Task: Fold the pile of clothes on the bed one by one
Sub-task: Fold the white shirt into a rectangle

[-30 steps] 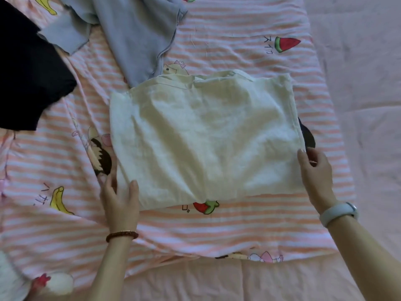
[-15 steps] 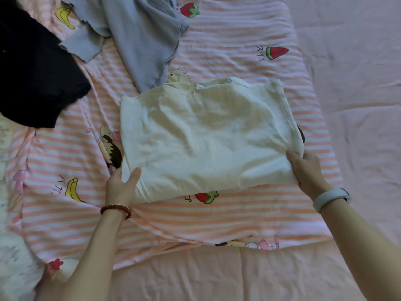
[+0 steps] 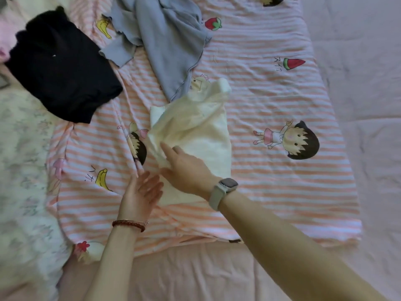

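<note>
A cream garment [image 3: 201, 135] lies on the striped blanket [image 3: 271, 192], folded over into a narrow shape with its upper part rumpled. My right hand [image 3: 186, 168], a watch on its wrist, reaches across the garment and pinches its folded-over edge between thumb and fingers at the lower left. My left hand [image 3: 141, 192] hovers just left of that corner with its fingers straight, holding nothing. A grey-blue top [image 3: 171, 40] lies unfolded above the cream garment, its hem touching it. A black garment [image 3: 63, 66] sits folded at the upper left.
The striped blanket with cartoon prints covers a pink quilted bedspread [image 3: 358, 105] that shows on the right and along the near edge. A pale flowered cover [image 3: 23, 170] lies on the left. Pink cloth [image 3: 5, 38] peeks in at the top left corner.
My right hand has carried the cream garment's right edge over to the left, halving its width. My left hand has let go of the left corner and opened. The view has shifted left.
</note>
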`<action>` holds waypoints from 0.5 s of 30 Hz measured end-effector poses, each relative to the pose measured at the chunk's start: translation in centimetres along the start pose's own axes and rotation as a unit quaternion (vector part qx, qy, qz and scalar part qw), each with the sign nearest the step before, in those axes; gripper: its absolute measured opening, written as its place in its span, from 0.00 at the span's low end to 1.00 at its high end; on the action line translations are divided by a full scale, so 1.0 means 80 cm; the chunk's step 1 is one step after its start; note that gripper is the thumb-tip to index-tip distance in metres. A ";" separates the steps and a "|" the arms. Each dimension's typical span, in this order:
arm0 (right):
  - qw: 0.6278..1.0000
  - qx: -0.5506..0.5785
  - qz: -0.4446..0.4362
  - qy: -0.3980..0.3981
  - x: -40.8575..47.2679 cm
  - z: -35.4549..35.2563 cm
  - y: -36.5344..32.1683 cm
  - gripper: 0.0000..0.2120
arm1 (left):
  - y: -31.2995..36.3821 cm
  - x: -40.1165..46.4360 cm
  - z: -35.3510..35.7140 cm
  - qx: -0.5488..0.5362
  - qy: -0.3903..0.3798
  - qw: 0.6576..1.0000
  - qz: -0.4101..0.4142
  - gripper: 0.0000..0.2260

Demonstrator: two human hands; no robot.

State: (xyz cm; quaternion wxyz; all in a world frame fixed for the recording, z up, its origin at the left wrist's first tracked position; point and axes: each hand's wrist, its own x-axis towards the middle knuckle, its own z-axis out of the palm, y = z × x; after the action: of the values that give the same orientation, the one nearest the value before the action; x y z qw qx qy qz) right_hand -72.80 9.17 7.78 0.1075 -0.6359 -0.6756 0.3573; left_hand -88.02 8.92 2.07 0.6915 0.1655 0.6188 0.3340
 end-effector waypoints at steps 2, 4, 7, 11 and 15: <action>0.996 0.059 -0.020 -0.062 -0.002 0.025 0.001 0.27 | -0.005 0.003 -0.002 -0.033 -0.037 0.998 -0.047 0.18; 0.994 0.108 -0.012 -0.003 -0.013 0.035 0.021 0.22 | -0.011 0.007 -0.001 -0.039 -0.038 0.997 -0.053 0.17; 0.989 0.090 0.040 0.107 -0.018 0.027 0.063 0.17 | -0.024 0.010 0.002 0.045 0.049 0.997 0.037 0.24; 0.987 -0.035 0.049 0.151 0.013 -0.004 0.096 0.17 | -0.037 0.004 0.018 0.206 0.169 0.957 0.118 0.31; 0.982 -0.163 0.014 0.099 0.079 -0.030 0.098 0.19 | -0.056 0.012 0.013 0.213 0.215 0.949 0.090 0.17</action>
State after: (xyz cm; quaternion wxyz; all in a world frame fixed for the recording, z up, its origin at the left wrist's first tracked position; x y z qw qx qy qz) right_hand -66.26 15.40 2.73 0.0639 -0.6867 -0.7015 0.1794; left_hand -85.84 6.54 -1.36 0.4579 0.2888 0.7918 0.2828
